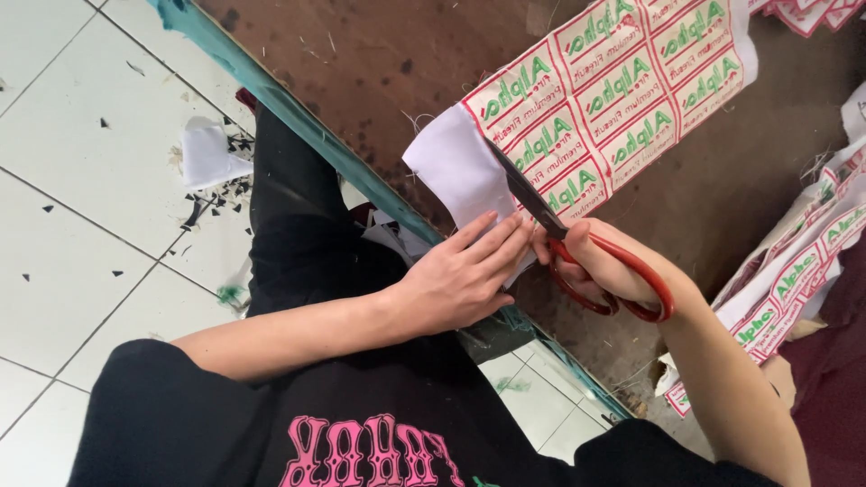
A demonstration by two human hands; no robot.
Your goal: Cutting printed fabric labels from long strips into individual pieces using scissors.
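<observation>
At the centre of the frame, the right hand (606,263) is closed around the red handles of the scissors (577,243), whose blades bite into the printed label sheet (613,99) on the brown table (379,72). The left hand (465,275) lies flat, fingers together, pressing the folded white part down. To cut well, the person should probably keep the sheet tight and follow the red border line.

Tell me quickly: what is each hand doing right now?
Left hand: open, fingers flat, pressing down the printed cloth sheet at its white edge.
Right hand: closed around the red-handled scissors, blades in the cloth.
</observation>
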